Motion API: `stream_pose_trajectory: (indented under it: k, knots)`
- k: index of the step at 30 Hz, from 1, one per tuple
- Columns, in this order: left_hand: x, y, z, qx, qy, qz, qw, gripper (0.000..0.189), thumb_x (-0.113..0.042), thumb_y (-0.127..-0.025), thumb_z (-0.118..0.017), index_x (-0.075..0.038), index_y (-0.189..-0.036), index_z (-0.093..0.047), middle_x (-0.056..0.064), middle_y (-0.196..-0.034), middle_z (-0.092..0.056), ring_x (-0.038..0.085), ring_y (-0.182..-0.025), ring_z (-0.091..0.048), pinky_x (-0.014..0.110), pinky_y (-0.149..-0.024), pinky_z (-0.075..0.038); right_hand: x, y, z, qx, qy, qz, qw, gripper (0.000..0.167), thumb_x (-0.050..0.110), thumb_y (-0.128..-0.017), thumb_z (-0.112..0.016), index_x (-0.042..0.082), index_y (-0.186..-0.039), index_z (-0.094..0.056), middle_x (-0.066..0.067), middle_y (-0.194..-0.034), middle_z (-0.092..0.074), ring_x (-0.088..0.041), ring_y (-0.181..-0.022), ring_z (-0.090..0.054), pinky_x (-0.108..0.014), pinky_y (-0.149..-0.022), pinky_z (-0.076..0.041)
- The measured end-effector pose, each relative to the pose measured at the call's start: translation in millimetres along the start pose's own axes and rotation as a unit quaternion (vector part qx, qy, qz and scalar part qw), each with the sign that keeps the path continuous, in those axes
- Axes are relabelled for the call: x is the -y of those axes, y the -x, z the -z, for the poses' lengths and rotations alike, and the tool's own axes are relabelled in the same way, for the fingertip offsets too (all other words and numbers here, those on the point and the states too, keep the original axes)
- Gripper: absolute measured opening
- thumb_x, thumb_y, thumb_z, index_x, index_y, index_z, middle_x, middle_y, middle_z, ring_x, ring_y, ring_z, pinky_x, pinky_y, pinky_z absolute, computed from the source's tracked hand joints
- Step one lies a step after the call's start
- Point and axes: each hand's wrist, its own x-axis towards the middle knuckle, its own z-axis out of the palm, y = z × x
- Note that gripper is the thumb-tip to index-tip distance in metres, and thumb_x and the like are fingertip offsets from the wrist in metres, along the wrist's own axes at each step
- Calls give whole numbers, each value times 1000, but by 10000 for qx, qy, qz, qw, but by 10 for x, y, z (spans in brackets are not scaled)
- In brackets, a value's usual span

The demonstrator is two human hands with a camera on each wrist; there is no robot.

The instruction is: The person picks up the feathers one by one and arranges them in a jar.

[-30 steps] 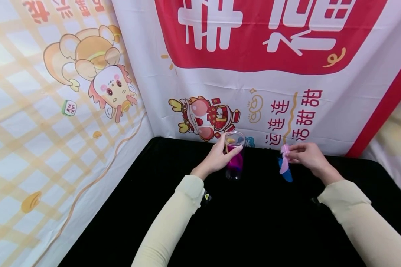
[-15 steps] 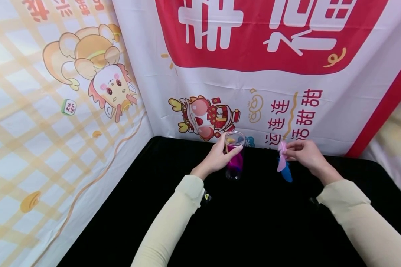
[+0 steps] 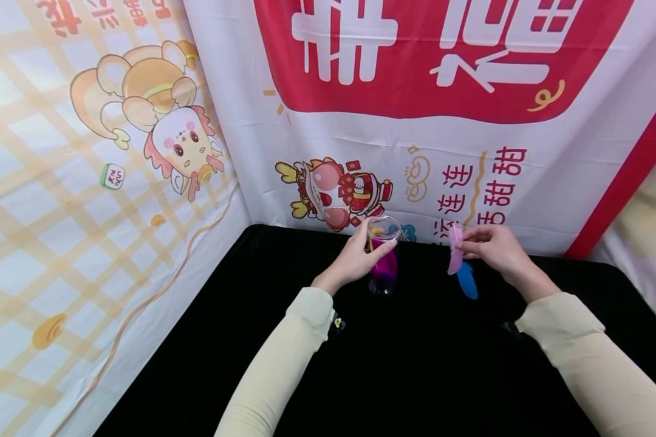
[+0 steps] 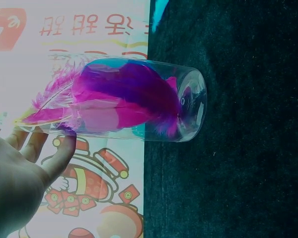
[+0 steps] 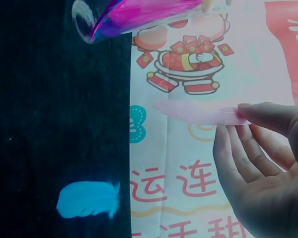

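Note:
My left hand point(image 3: 358, 254) grips a clear plastic jar point(image 4: 191, 106) near its open rim, thumb across the near side. Purple, magenta and pink feathers point(image 4: 124, 94) fill the inside of the jar. To the right, my right hand point(image 3: 497, 250) pinches a light pink feather point(image 5: 198, 112) between thumb and fingertips, its far end pointing free of the hand. On the black table lies a blue feather point(image 5: 89, 199), just below the right hand in the head view; the left wrist view catches only a piece of it at the top.
A black cloth-covered table point(image 3: 415, 364) spreads beneath both hands. Close behind its far edge hangs a white and red printed cloth point(image 3: 328, 133). A yellow-checked cloth point(image 3: 87, 243) closes off the left side.
The right hand has carried the pink feather left and slightly up, toward the jar, uncovering more of the blue feather. The left hand and jar have stayed nearly in place.

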Motion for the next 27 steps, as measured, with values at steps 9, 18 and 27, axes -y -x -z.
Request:
stream_pose_trajectory:
  k: [9,18,27]
  knots:
    - [-4,6,-1,0,-23,22,10000,75,-60,-97,-61,-26,-156,-30,4,-147,-50,16,-133,-50,42,-114,-39,165,12,-42,-64,91,253,9996,35,14,-96,-73,-15,-115,-65,0,-93,-75,-8,-82,-69,-26,-75,-60]
    - [-1,12,1,39,52,-30,10000,77,-59,-97,-60,-21,-157,-29,6,-146,-51,17,-133,-51,42,-113,-40,291,2,-86,-122,-103,308,9994,40,18,-95,-76,-14,-116,-65,4,-91,-76,-7,-81,-71,-25,-74,-60]
    - [-6,10,12,75,43,74,9999,77,-60,-97,-60,-25,-158,-28,4,-148,-49,17,-135,-49,43,-114,-39,466,7,-139,-147,-446,375,9982,35,24,-93,-79,-5,-110,-70,6,-91,-77,-11,-84,-73,-26,-75,-60]
